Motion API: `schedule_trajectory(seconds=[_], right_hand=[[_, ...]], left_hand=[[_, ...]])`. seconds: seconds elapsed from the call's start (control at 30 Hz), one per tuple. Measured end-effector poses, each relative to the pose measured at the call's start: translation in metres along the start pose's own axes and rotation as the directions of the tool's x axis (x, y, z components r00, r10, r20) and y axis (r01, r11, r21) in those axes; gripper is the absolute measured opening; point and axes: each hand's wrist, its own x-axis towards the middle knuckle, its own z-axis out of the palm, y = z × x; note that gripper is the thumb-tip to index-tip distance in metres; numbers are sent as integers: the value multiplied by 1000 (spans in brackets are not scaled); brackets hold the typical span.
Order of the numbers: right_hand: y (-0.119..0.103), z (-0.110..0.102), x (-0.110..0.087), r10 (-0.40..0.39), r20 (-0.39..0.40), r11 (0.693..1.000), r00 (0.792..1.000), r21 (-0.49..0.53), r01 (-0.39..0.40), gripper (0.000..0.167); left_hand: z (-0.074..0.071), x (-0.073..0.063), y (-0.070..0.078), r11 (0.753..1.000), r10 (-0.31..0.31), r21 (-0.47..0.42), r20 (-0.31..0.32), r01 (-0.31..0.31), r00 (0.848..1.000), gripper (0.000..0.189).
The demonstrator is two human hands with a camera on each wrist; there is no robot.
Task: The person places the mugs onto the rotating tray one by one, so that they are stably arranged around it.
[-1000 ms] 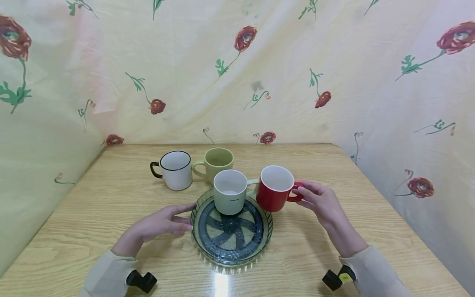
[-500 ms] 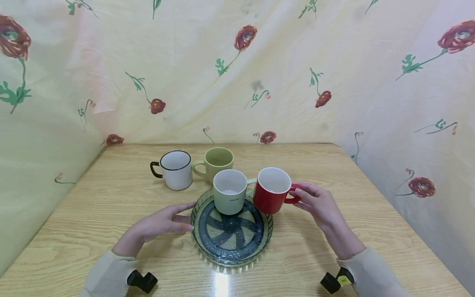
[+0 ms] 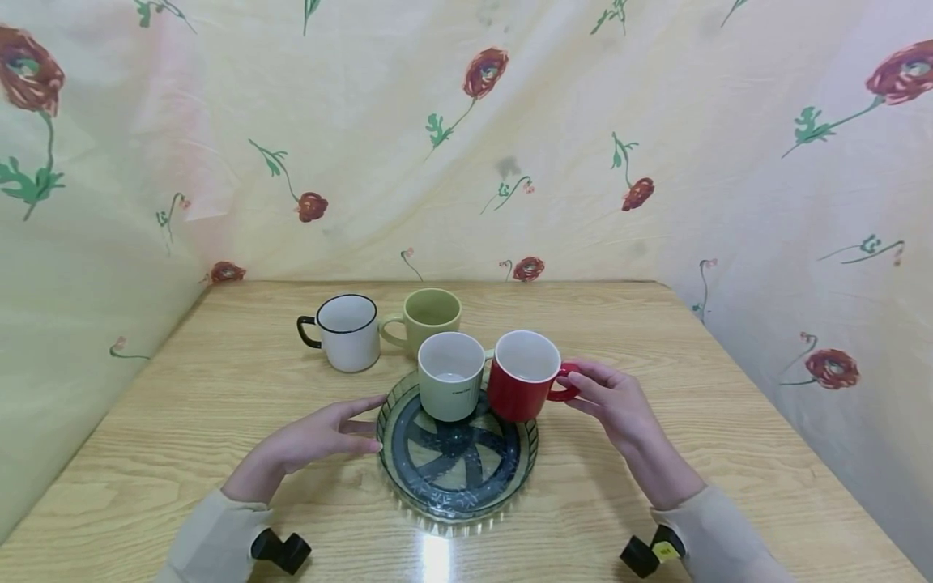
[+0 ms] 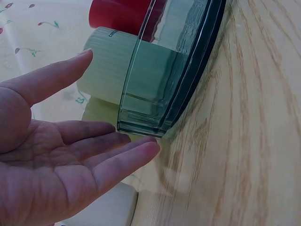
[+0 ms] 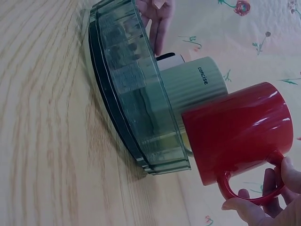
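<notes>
My right hand (image 3: 619, 405) grips the handle of a red mug (image 3: 519, 393), white inside. The mug is upright at the right back of a round greenish glass dish (image 3: 455, 502). In the right wrist view the red mug (image 5: 240, 132) hangs at about the dish's rim (image 5: 162, 89); contact is unclear. A pale green mug (image 3: 446, 397) stands in the back of the dish, its handle partly hidden behind the red one. At the dish's left side, my left hand (image 3: 313, 437) rests its straight fingertips against or very close to the wall.
Behind the dish stand an olive-green mug (image 3: 432, 316) and a white mug (image 3: 348, 336) with a black rim and handle. They share a light wooden table (image 3: 182, 429). A flowered cloth (image 3: 379, 121) hangs behind and at both sides.
My right hand has carried the red mug left and slightly toward me, over the dish's right back and close to the pale green mug. My left hand has stayed by the dish.
</notes>
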Motion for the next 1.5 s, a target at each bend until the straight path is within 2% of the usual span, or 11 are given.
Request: schedule_trajectory(seconds=[0.23, 0.43, 0.8, 1.1, 1.5], right_hand=[[1, 4, 1, 2, 3, 1000, 1000, -3, -2, 24], [0, 4, 1, 19, -13, 999, 1000, -35, -20, 16], [3, 8, 2, 15, -16, 1000, 1000, -23, -15, 24], [4, 9, 3, 19, -12, 1000, 1000, -19, -19, 22], [4, 14, 4, 39, -48, 999, 998, -5, -39, 16]], left_hand=[[1, 0, 1, 999, 1, 47, -32, 0, 999, 83], [0, 0, 2, 997, 1, 75, -43, 3, 999, 83], [1, 1, 2, 999, 12, 44, -26, -11, 1000, 81], [1, 2, 2, 1000, -4, 26, -24, 4, 1000, 83], [0, 2, 1, 1000, -11, 26, -20, 11, 1000, 83]])
